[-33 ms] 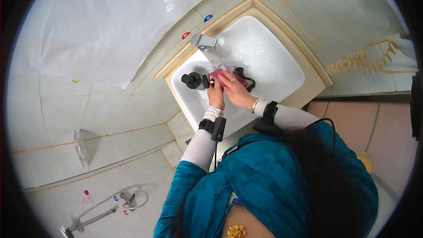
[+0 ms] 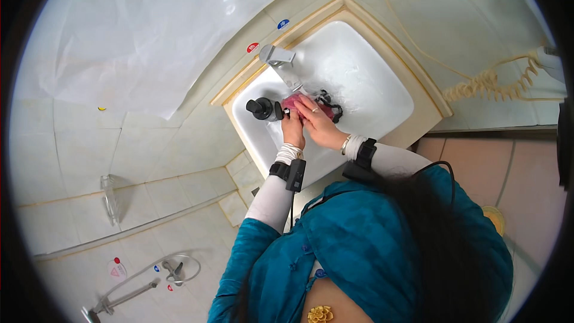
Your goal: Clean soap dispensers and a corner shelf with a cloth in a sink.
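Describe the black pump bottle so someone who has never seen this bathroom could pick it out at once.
Find the white square sink set in the corner counter, with a chrome tap at its back edge. The pump bottle stands on the sink's rim just below the tap, beside the left hand. It is the only black, round-topped thing there; the thing in the hands is pink.

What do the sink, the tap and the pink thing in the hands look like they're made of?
Sink: likely glazed white ceramic, glossy with bright highlights. Tap: polished metal, silvery and reflective. Pink thing: seems soft, maybe cloth or sponge; too small to tell.
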Demonstrator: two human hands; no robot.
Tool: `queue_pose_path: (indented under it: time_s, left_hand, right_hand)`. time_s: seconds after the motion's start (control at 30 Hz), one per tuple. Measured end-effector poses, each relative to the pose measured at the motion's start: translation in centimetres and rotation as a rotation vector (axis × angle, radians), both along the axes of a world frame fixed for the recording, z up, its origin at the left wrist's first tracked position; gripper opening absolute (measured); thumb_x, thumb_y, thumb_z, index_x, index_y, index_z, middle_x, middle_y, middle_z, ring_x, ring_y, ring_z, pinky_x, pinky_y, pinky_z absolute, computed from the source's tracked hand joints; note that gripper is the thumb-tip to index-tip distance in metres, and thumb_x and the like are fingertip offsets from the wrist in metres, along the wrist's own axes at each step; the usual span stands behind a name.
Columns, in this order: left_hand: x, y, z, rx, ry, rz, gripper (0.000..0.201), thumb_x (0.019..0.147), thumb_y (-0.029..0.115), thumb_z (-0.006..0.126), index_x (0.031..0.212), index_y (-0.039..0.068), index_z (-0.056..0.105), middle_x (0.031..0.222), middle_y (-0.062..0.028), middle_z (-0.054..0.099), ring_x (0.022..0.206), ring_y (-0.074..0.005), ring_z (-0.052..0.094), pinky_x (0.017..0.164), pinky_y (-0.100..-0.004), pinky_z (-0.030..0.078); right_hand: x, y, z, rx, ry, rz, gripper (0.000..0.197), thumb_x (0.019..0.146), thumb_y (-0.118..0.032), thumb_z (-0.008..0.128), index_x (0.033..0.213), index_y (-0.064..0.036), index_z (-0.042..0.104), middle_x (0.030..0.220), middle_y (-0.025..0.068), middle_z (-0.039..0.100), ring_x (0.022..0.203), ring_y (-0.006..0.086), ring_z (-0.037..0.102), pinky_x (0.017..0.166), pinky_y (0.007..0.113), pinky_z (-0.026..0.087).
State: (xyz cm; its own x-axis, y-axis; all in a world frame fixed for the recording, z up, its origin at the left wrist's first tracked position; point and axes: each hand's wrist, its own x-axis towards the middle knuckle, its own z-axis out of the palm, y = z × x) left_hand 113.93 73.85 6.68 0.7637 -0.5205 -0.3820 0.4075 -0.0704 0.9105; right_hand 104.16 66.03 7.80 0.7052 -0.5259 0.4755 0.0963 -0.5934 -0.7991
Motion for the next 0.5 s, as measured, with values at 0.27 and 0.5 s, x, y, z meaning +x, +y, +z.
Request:
queue_pose_path:
  time_s: [0.27, 0.5]
  left_hand:
    - [-0.9, -0.7, 2.9, -0.063, 0.156, -0.004, 0.047, 0.100, 0.032, 0.045, 0.143, 0.018, 0.033, 0.128, -0.0067, 0.053, 0.106, -0.0225, 0.058, 0.089, -0.0414, 0.048]
    - [-0.5, -0.8, 2.0, 0.009, 0.155, 0.001, 0.043, 0.100, 0.040, 0.049, 0.127, 0.006, 0.050, 0.111, -0.0057, 0.061, 0.089, -0.0148, 0.061, 0.073, -0.0249, 0.052]
  right_hand:
    - [0.8, -7.2, -3.0, 0.436, 0.266, -0.061, 0.036, 0.085, -0.003, 0.048, 0.119, -0.0057, 0.061, 0.121, 0.0180, 0.059, 0.110, 0.0402, 0.053, 0.096, 0.044, 0.043]
    - [-0.7, -2.0, 1.0, -0.021, 0.079, 0.044, 0.047, 0.080, -0.004, 0.061, 0.127, -0.0107, 0.056, 0.140, 0.0172, 0.045, 0.131, 0.0379, 0.039, 0.108, 0.046, 0.030]
